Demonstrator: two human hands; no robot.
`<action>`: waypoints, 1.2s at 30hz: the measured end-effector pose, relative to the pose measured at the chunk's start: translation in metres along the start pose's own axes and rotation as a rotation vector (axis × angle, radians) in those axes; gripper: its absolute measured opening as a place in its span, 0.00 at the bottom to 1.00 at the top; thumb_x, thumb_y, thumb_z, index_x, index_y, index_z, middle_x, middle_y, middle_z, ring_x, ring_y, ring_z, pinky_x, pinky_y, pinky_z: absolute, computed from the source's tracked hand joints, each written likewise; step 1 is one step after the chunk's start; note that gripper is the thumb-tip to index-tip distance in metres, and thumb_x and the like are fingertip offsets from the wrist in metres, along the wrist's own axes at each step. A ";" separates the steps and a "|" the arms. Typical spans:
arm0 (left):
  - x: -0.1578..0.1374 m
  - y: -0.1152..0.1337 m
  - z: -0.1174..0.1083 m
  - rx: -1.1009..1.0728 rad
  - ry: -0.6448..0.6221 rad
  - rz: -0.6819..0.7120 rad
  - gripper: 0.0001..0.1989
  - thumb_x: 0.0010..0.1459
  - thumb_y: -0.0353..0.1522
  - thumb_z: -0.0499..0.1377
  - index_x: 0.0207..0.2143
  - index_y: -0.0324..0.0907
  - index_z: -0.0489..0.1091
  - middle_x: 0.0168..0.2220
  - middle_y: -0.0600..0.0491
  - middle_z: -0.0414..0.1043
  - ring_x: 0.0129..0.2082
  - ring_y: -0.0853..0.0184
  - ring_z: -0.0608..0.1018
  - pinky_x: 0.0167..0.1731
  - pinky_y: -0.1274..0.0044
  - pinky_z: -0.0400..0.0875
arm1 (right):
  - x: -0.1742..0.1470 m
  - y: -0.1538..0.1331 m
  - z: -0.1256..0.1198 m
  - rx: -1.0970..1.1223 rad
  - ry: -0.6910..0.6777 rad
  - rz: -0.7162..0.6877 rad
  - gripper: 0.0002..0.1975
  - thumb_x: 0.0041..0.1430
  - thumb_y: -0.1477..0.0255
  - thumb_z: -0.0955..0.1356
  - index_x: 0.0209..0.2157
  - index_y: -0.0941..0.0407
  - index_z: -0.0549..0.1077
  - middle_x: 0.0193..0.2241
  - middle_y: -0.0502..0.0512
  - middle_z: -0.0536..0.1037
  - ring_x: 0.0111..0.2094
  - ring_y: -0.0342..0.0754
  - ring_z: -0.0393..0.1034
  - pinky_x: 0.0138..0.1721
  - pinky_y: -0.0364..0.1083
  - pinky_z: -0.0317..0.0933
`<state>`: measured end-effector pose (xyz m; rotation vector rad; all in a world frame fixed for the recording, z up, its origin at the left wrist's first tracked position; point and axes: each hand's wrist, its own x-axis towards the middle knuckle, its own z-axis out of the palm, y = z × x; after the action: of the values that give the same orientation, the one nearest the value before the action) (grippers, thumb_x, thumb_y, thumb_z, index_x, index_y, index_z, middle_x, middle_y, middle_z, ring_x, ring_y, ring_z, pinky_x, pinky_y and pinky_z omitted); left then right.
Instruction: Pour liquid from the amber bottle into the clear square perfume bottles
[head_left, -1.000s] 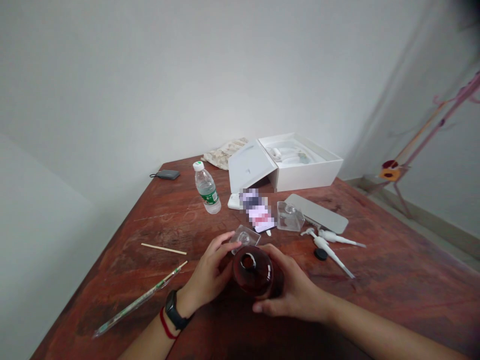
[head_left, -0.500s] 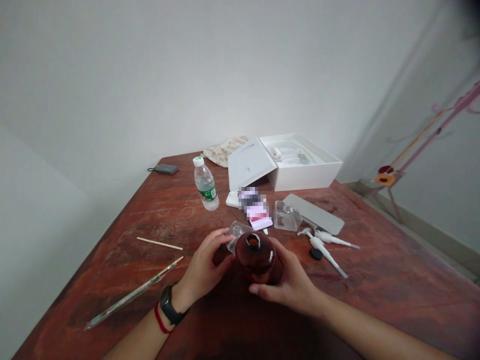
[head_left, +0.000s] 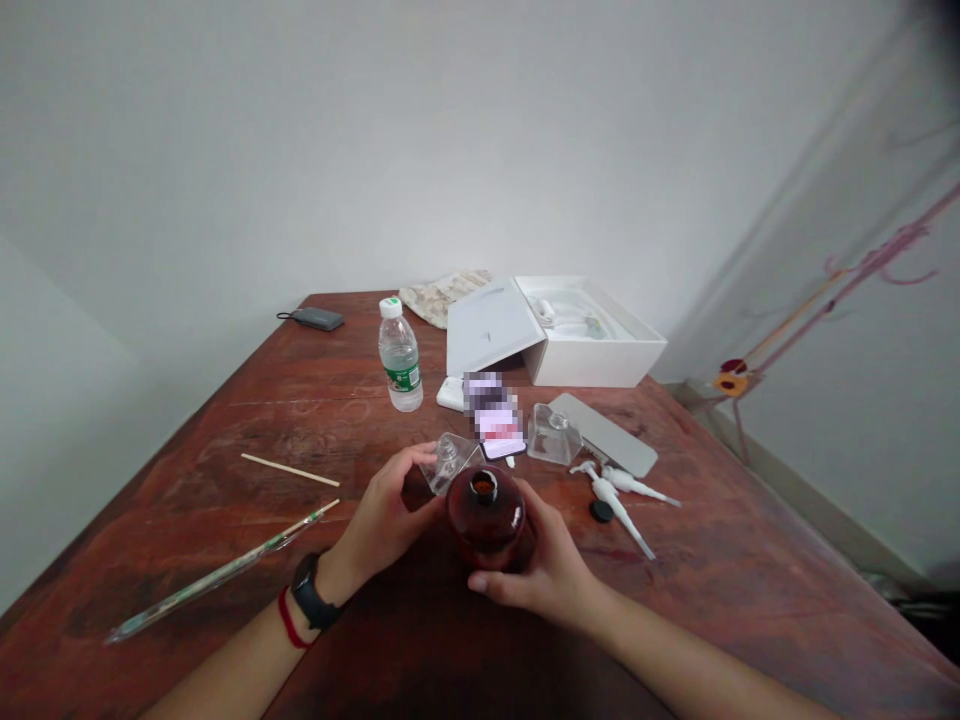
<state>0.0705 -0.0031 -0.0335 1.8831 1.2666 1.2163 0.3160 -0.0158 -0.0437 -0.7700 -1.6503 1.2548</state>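
My right grip (head_left: 551,562) wraps the brown bottle (head_left: 486,522) at six o'clock; my left grip (head_left: 384,512), loosely parted, touches the clear container (head_left: 451,458) at its eleven. Farther toward eleven, the water bottle's (head_left: 399,348) green label (head_left: 403,377) has print too small to read.

LEFT WRIST (head_left: 332,577) | black watch, rounded dark strap (head_left: 311,592) | red cord bracelet (head_left: 288,618) | forearms (head_left: 637,637) bare

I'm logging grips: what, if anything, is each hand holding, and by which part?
The right hand holds the brown bottle by the side of its body. The left hand is at a clear container's edge; whether it grips cannot be told.
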 end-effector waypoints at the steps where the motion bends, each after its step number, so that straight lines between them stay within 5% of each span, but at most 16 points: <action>1: 0.001 0.001 0.002 -0.016 0.016 -0.020 0.18 0.63 0.40 0.70 0.51 0.44 0.73 0.62 0.39 0.77 0.60 0.50 0.80 0.62 0.58 0.74 | 0.000 0.000 0.000 -0.027 0.003 0.000 0.44 0.45 0.56 0.85 0.61 0.52 0.72 0.54 0.63 0.84 0.53 0.62 0.81 0.56 0.57 0.74; 7: 0.003 0.007 0.008 -0.057 0.090 -0.103 0.21 0.59 0.44 0.72 0.48 0.44 0.71 0.59 0.40 0.80 0.57 0.50 0.83 0.59 0.58 0.77 | 0.000 0.000 -0.001 -0.107 -0.017 0.006 0.46 0.43 0.52 0.85 0.61 0.52 0.73 0.52 0.62 0.85 0.51 0.63 0.81 0.56 0.58 0.74; 14: 0.001 0.011 0.006 -0.043 0.056 -0.094 0.27 0.59 0.43 0.72 0.56 0.44 0.72 0.58 0.42 0.81 0.55 0.51 0.85 0.56 0.61 0.80 | 0.001 -0.006 0.001 -0.068 -0.041 0.062 0.44 0.41 0.54 0.85 0.58 0.51 0.76 0.52 0.60 0.85 0.51 0.63 0.81 0.55 0.58 0.74; 23: -0.005 0.015 -0.016 0.196 0.145 0.050 0.26 0.61 0.42 0.69 0.58 0.45 0.71 0.61 0.42 0.78 0.60 0.47 0.81 0.64 0.54 0.74 | 0.001 -0.011 -0.001 -0.062 -0.008 0.058 0.45 0.38 0.52 0.86 0.58 0.51 0.76 0.51 0.60 0.85 0.51 0.63 0.81 0.55 0.59 0.75; 36: -0.004 0.026 -0.027 0.265 0.192 0.203 0.31 0.63 0.36 0.64 0.67 0.46 0.63 0.63 0.43 0.74 0.61 0.49 0.79 0.63 0.57 0.74 | 0.017 -0.007 -0.017 -0.112 0.111 0.032 0.42 0.43 0.56 0.84 0.59 0.52 0.75 0.53 0.62 0.85 0.53 0.64 0.81 0.58 0.61 0.73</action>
<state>0.0567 -0.0183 -0.0022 2.1699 1.4235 1.4202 0.3251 0.0036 -0.0306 -0.9215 -1.6342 1.1283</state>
